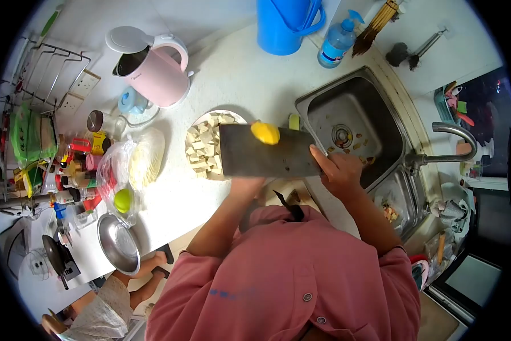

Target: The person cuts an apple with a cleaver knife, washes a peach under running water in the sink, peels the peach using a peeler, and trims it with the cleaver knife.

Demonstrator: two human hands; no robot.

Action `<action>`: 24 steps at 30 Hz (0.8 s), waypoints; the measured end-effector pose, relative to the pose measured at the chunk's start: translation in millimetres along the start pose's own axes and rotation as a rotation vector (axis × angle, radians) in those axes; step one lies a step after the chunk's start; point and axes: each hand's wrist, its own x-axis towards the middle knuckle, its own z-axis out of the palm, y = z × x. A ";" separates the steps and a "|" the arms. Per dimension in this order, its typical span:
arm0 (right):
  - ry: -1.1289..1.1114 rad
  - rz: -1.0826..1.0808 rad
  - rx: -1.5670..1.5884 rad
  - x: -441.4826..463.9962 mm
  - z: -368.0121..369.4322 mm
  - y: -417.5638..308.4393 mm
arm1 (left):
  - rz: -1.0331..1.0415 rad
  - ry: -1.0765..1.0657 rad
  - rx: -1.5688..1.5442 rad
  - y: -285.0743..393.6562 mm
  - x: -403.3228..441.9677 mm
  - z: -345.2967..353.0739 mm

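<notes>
A dark rectangular board (272, 156) is raised over the counter, its left end overlapping a plate. On its far edge shows a smooth yellow lump (265, 133), whose kind I cannot make out. My right hand (342, 171) grips the board's right end, thumb along the edge. My left hand (248, 184) is at the near edge of the board, its fingers hidden beneath. White tofu-like cubes (205, 142) fill the white plate (235, 115), which is partly covered by the board.
A metal sink (318, 94) with scraps around its drain lies right, under a faucet (457, 128). At the back are a pink kettle (161, 77), blue jug (281, 28) and soap bottle (336, 45). Left are bagged vegetables (146, 159) and a steel bowl (119, 244). Another person's legs (144, 287) show lower left.
</notes>
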 end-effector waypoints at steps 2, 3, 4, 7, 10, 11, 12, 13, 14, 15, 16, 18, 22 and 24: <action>-0.002 0.029 -0.061 4.8 4.9 -0.2 | -0.046 -0.021 -0.044 -12.6 1.6 -4.8; 0.026 0.002 -0.070 9.2 3.9 0.8 | -0.069 -0.031 -0.066 -7.7 6.7 -5.7; 0.050 -0.023 -0.083 14.2 0.3 1.8 | -0.111 -0.024 -0.209 -5.1 19.9 -4.7; 0.125 -0.051 -0.136 26.8 -7.3 8.3 | -0.106 -0.009 -0.046 -26.4 34.9 -14.2; 0.160 0.040 -0.219 34.9 -4.9 19.4 | -0.289 -0.125 -0.388 -16.3 36.2 -24.9; 0.160 0.087 -0.247 35.6 -1.9 22.7 | -0.297 -0.085 -0.429 -23.2 35.6 -26.2; 0.142 0.118 -0.256 36.4 1.6 27.3 | -0.262 -0.105 -0.507 -1.0 39.2 -24.6; 0.122 0.150 -0.264 36.2 6.0 32.3 | -0.230 -0.122 -0.584 20.9 42.3 -23.8; 0.100 0.181 -0.270 35.9 12.2 37.0 | -0.223 -0.154 -0.603 15.2 42.5 -27.2; 0.110 0.179 -0.274 35.3 22.7 42.7 | -0.222 -0.169 -0.605 14.1 42.9 -28.7; 0.121 0.175 -0.278 33.4 36.4 50.2 | -0.219 -0.183 -0.607 13.5 43.2 -29.7; 0.117 0.165 -0.295 26.3 62.1 61.7 | -0.216 -0.206 -0.638 9.8 41.6 -31.3; 0.052 0.117 -0.311 17.1 112.5 85.2 | -0.208 -0.211 -0.668 12.9 42.7 -30.4; 0.005 0.112 -0.291 11.5 127.0 90.6 | -0.225 -0.208 -0.665 16.5 41.7 -32.1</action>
